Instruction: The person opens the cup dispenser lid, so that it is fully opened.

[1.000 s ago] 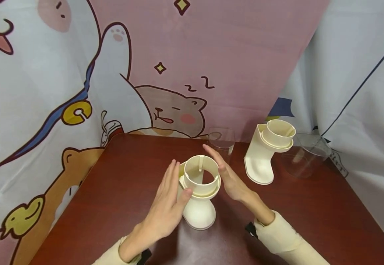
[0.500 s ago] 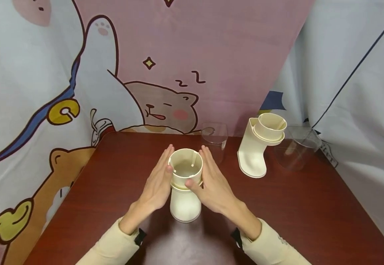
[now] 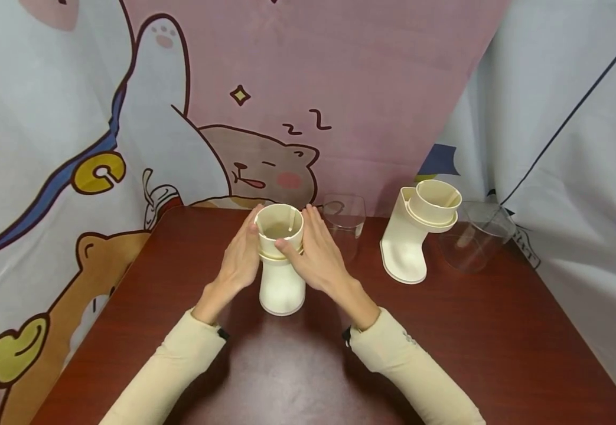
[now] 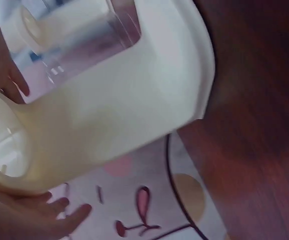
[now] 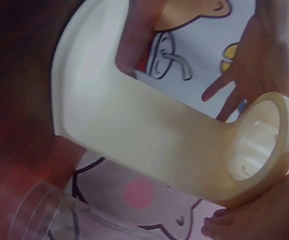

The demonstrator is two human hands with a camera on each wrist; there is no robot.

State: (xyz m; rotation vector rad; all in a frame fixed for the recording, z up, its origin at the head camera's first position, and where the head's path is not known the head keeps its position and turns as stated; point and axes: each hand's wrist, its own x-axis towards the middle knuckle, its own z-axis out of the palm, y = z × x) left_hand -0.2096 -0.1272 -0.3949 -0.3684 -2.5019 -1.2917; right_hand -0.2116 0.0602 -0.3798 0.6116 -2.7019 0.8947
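Note:
A cream curved stand (image 3: 282, 289) with a round collar and an open-topped cylinder in it (image 3: 273, 245) stands upright on the table, in the middle of the head view. My left hand (image 3: 241, 255) presses on the cylinder's left side with long, straight fingers. On the right side my right hand (image 3: 319, 255) lies flat, its thumb across the front. Both wrist views show the stand's smooth body (image 4: 104, 105) and curved foot, with fingers beside the collar (image 5: 279, 195). Parts of the fingers are hidden behind the cylinder.
A matching cream stand (image 3: 404, 251) with a cylinder is at the right rear. One clear container (image 3: 351, 221) stands behind my right hand, another (image 3: 464, 251) beyond the second stand. Printed cloth (image 3: 382, 100) hangs along the back and sides of the dark red table (image 3: 472, 342).
Both hands have closed in on the cylinder's sides from slightly apart. The stand and both hands have moved away from me and leftward across the table. The second stand stays put.

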